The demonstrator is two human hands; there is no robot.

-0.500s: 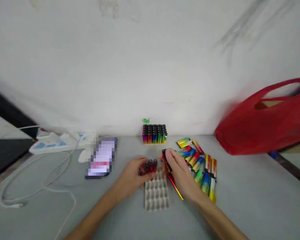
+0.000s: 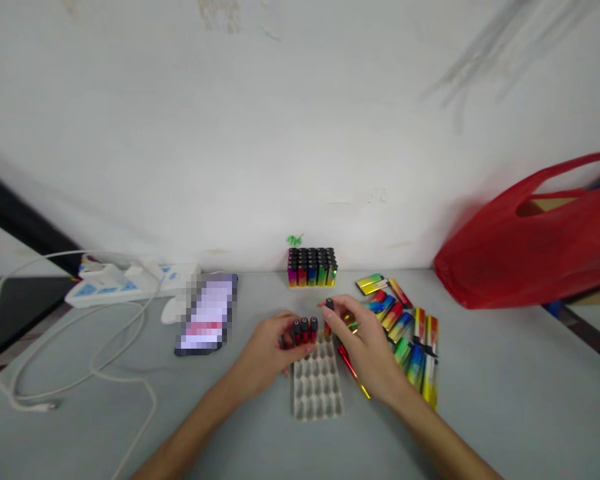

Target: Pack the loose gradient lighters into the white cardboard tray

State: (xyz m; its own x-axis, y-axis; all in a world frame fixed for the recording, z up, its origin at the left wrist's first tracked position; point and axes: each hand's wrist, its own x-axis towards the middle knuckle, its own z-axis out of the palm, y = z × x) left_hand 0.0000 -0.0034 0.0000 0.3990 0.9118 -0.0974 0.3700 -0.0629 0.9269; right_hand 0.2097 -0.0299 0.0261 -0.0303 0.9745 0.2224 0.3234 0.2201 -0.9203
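A pale tray with rows of slots (image 2: 318,387) lies in front of me, with several red, black-topped lighters (image 2: 305,331) standing side by side in its far end. My left hand (image 2: 273,347) is closed around these lighters at the tray's far left corner, thumb in front and fingers behind. Pinched upright in my right hand (image 2: 363,340) is another red lighter (image 2: 329,320), at the far right of the tray; its lower end is partly hidden by the tray and fingers. One red and gold lighter (image 2: 354,373) lies beside the tray, under the right hand.
Loose colourful lighters (image 2: 405,333) lie spread to the right. A filled block of lighters (image 2: 313,268) stands against the wall. On the left are a phone (image 2: 207,313), a white power strip (image 2: 130,285) and loose cables (image 2: 125,381). At the right sits a red bag (image 2: 520,247).
My right hand has turned the lighter from tilted to upright and brought it to the tray's far row. The left hand keeps its grip, and the view has shifted slightly.
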